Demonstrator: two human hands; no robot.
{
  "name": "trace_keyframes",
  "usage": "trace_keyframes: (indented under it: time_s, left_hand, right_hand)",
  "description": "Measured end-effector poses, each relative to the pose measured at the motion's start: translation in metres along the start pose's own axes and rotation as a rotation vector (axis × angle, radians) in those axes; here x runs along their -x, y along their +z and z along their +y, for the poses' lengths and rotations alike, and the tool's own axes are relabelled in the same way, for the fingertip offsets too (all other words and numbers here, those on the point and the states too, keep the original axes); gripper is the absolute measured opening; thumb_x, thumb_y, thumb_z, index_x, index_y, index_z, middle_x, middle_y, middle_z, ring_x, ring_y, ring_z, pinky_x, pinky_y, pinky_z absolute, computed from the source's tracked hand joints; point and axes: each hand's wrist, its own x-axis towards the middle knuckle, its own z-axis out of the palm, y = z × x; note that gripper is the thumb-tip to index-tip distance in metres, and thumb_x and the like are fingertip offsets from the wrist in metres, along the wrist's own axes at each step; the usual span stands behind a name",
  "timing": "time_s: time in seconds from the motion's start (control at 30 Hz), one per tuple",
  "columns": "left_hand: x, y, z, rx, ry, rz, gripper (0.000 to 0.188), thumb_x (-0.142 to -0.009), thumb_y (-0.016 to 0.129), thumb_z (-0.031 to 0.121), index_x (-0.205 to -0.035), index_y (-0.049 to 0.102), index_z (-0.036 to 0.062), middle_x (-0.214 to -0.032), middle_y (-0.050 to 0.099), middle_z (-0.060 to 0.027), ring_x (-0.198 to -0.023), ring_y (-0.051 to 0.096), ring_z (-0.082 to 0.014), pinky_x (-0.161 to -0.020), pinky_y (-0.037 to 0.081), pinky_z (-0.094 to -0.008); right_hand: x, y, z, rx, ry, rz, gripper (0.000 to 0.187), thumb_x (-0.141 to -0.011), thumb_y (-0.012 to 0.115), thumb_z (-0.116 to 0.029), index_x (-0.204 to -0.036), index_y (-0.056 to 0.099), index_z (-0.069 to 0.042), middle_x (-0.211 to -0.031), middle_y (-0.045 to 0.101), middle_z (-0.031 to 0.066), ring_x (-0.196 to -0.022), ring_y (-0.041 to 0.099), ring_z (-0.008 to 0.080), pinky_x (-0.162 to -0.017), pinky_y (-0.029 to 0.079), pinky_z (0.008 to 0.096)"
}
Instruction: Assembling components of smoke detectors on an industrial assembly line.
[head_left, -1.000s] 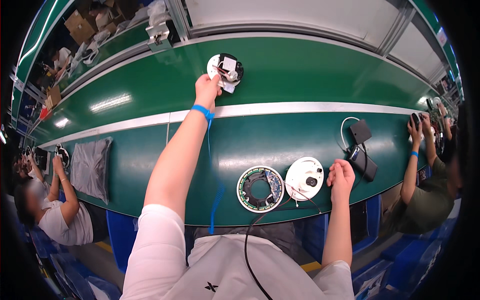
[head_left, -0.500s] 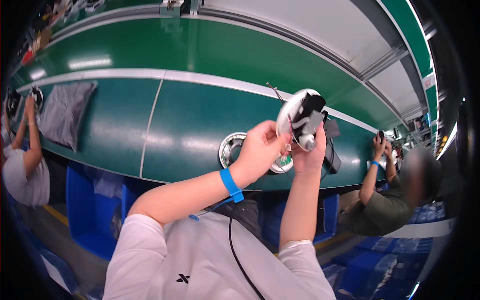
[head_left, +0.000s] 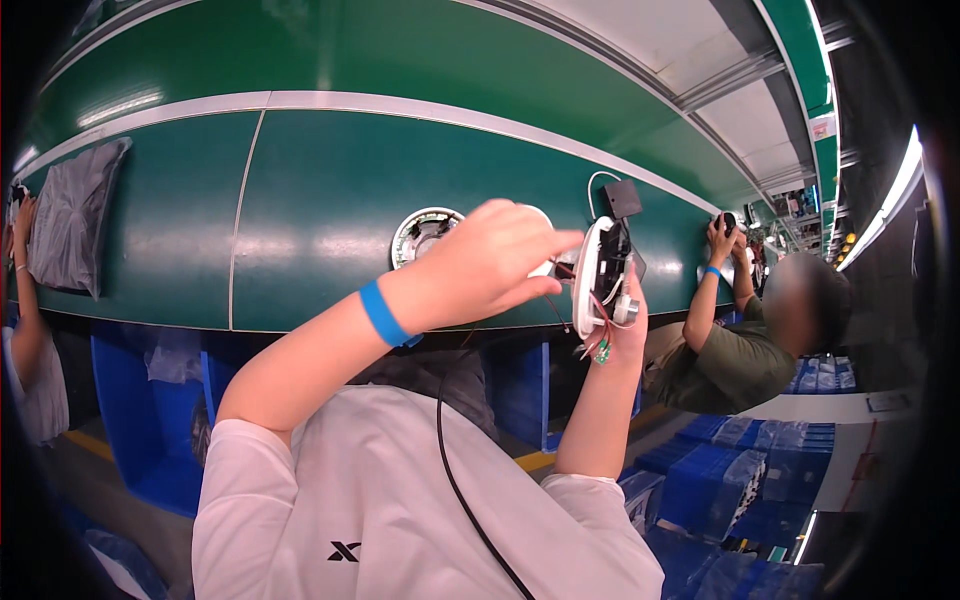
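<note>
My right hand (head_left: 628,325) grips a white round housing (head_left: 588,285) held on edge above the bench. Black parts, a silver cylinder (head_left: 627,310) and thin wires show on its inner side. A small green circuit board (head_left: 602,351) dangles on wires below it. My left hand (head_left: 495,262) is just left of the housing, index finger and thumb apart, near thin reddish wires; its other fingers are partly hidden. Behind this hand lies a white ring-shaped part (head_left: 403,240) with circuitry inside. A second white round part (head_left: 540,213) is mostly covered by the hand.
A black box (head_left: 622,198) with a white cable is beyond the housing. On the green bench (head_left: 330,210), a grey plastic bag (head_left: 78,220) lies far left. Blue bins (head_left: 150,420) stand below the front edge. Co-workers sit at both sides; the right one holds a dark round object (head_left: 726,222).
My left hand has come away from the housing, its fingers now spread. The housing has turned more edge-on and sits lower, with the small green board hanging beneath. The whole view has shifted.
</note>
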Motion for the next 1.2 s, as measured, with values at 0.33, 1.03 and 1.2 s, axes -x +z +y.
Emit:
trace_keyframes:
  time_s: [0.33, 1.03, 1.2]
  left_hand:
    - [0.021, 0.0, 0.005, 0.109, -0.045, -0.236, 0.011, -0.087, 0.074, 0.004, -0.097, 0.069, 0.0044, -0.079, 0.067, -0.0077, -0.072, 0.061, -0.0283, -0.078, 0.049, -0.0389]
    - [0.109, 0.037, 0.037, 0.448, -0.498, -0.179, 0.05, -0.099, 0.066, 0.032, -0.132, 0.058, -0.004, -0.104, 0.069, -0.0172, -0.094, 0.065, -0.0246, -0.086, 0.051, -0.0371]
    - [0.121, 0.013, 0.027, 0.3, -0.517, -0.185, 0.033, -0.101, 0.062, 0.016, -0.128, 0.058, -0.0021, -0.1, 0.066, -0.0146, -0.084, 0.062, -0.022, -0.077, 0.051, -0.0329]
  right_hand:
    - [0.031, -0.039, -0.022, -0.199, 0.089, 0.039, 0.053, -0.108, 0.041, -0.041, -0.129, 0.062, 0.002, -0.106, 0.074, 0.0233, -0.076, 0.075, 0.0347, -0.058, 0.062, 0.0488]
    - [0.188, -0.216, -0.067, 0.006, -0.688, 0.869, 0.039, -0.108, 0.05, -0.035, -0.13, 0.06, -0.004, -0.119, 0.071, 0.0129, -0.105, 0.071, 0.0269, -0.086, 0.06, 0.0414]
    - [0.183, -0.29, -0.031, 0.229, -0.688, 1.244, 0.028, -0.097, 0.07, -0.026, -0.115, 0.061, -0.006, -0.104, 0.072, 0.0097, -0.083, 0.074, 0.0194, -0.064, 0.059, 0.0318]
